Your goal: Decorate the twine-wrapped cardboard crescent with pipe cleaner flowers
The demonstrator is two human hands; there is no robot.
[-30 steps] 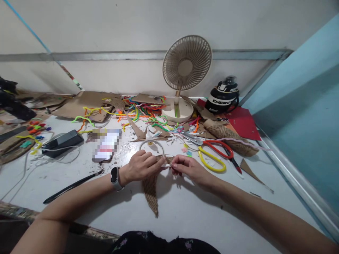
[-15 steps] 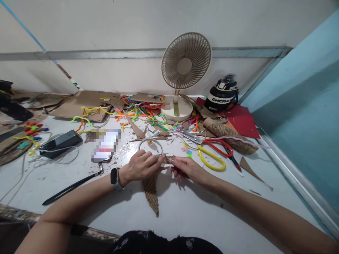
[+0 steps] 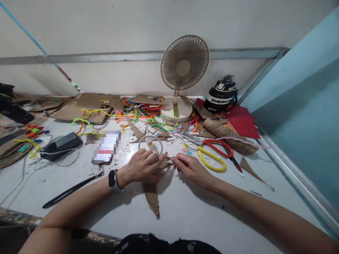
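Observation:
A curved, pointed piece covered in rows of brown twine (image 3: 152, 199) lies on the white table, its tip toward me. My left hand (image 3: 143, 165) is closed on its upper part, fingers over the top and thumb underneath. At the piece's right end, my right hand (image 3: 189, 169) pinches at a thin strand, probably twine; the fingers hide most of it. Just beyond my left hand stands a small bottle with a yellowish band (image 3: 149, 141), inside a loop of grey cable (image 3: 139, 141).
Yellow-handled scissors (image 3: 212, 160) and red-handled scissors (image 3: 225, 146) lie to the right, near a twine roll (image 3: 230, 137). A fan (image 3: 184, 63) and a black bottle (image 3: 221, 95) stand behind. A phone (image 3: 107, 146) lies left, beside a black box (image 3: 62, 144). Pipe cleaners (image 3: 145, 113) and cardboard (image 3: 79, 109) cover the back.
My right hand has drawn slightly away from the piece, its fingers now curled tighter in a pinch. My left fingers have shifted a little over the twine-covered piece.

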